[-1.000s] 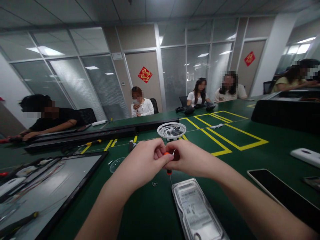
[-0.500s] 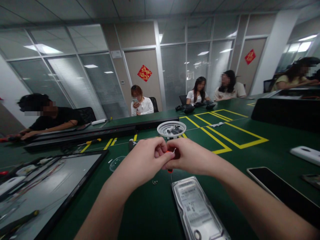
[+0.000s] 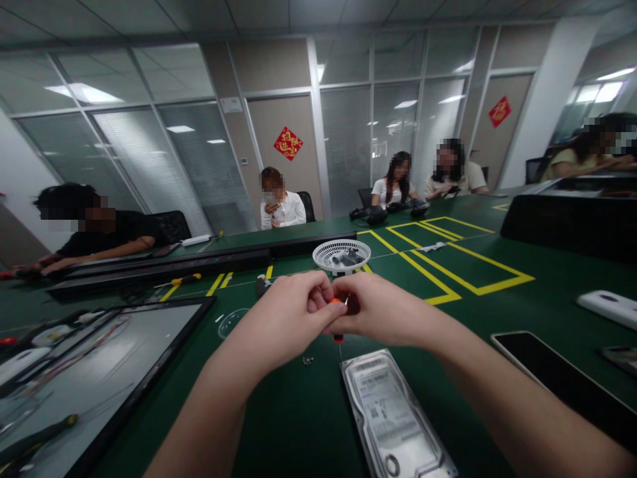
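Note:
Both my hands are closed around a small screwdriver [image 3: 338, 338] with an orange and black handle, held upright. My left hand [image 3: 298, 309] pinches it from the left, thumb across the handle. From the other side, the curled fingers of my right hand [image 3: 371, 311] meet it. Its thin shaft runs down to the far left corner of a silver hard drive [image 3: 385, 405]; whether the tip sits in a screw cannot be made out. Several tiny screws [image 3: 308, 361] lie left of the drive. A thin bright sliver shows between my fingers.
A white basket [image 3: 342, 245] of dark parts stands beyond my hands. A clear plastic dish [image 3: 233, 324] lies left, by a flat panel [image 3: 119, 372] with tools on it. A phone [image 3: 562, 382] lies right. Several people sit across the green table [image 3: 279, 418].
My hands stay almost where they were on the screwdriver, while a little more of its orange handle shows. The drive and screws look unmoved.

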A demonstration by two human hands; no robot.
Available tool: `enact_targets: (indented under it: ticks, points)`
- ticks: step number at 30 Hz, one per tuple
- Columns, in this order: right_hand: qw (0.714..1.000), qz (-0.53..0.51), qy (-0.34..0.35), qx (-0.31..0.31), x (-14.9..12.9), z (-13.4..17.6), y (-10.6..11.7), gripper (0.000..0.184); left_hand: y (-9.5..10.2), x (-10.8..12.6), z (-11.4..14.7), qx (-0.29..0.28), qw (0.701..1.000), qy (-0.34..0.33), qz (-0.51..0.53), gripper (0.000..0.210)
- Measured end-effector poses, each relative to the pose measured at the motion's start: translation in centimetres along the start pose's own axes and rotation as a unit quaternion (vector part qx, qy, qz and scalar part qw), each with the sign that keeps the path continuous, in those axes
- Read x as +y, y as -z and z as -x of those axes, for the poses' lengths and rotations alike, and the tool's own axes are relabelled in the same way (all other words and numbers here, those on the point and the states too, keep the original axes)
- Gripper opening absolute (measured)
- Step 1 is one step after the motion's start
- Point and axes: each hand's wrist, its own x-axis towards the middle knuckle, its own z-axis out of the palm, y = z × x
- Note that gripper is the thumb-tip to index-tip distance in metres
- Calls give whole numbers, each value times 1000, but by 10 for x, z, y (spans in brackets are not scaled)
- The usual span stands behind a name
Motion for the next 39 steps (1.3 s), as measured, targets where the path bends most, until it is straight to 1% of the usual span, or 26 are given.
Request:
enact_targets:
  ticks: [2, 5, 8, 11, 12, 15, 17, 20, 22, 24, 27, 29, 32, 37, 39]
  points:
    - [1000, -4, 2, -4, 0, 1, 1, 26, 2, 0, 0, 3, 1000, -14, -11, 15]
    - [1000, -8, 9, -8, -1, 2, 4, 24, 6, 0, 1, 10, 1000, -26, -14, 12]
    - [1000, -13, 9, -4, -3, 2, 5, 24, 7, 2, 2, 16, 1000, -12, 15, 16]
    - [1000, -11, 4, 5, -3, 1, 2, 16, 5, 4, 2, 8, 1000, 6, 26, 17]
    - [1000, -13, 1, 4, -2, 0, 1, 16, 4, 5, 2, 3, 1000, 9, 23, 18]
    - [1000, -22, -6, -4, -1, 0, -1, 26, 5, 6, 1, -6, 1000, 7, 6, 17]
    - [1000, -23, 0, -6, -1, 0, -1, 27, 7, 4, 1, -4, 1000, -4, -5, 16]
    - [1000, -23, 10, -5, -2, 1, 1, 28, 8, 2, 1, 14, 1000, -25, 0, 13]
    - [1000, -21, 7, -3, -3, 1, 2, 29, 7, 1, 1, 29, 999, -20, 12, 16]
    - [1000, -14, 1, 0, -3, 1, 2, 24, 5, 1, 1, 32, 999, -5, 17, 19]
    - [1000, -1, -3, 5, -2, 0, 0, 16, 2, 2, 1, 12, 1000, 3, 11, 20]
    - [1000, -1, -3, 2, -1, 0, -1, 21, 1, 2, 0, 3, 1000, -3, 8, 18]
    - [1000, -11, -1, -4, 0, 0, -2, 28, 3, 2, 0, 8, 1000, -18, -7, 14]
    - [1000, -5, 8, -3, -1, 1, 0, 32, 6, 1, 1, 23, 999, -36, -18, 12]
    - [1000, -3, 5, 1, -2, 1, 0, 28, 5, 1, 1, 32, 999, -29, -8, 13]
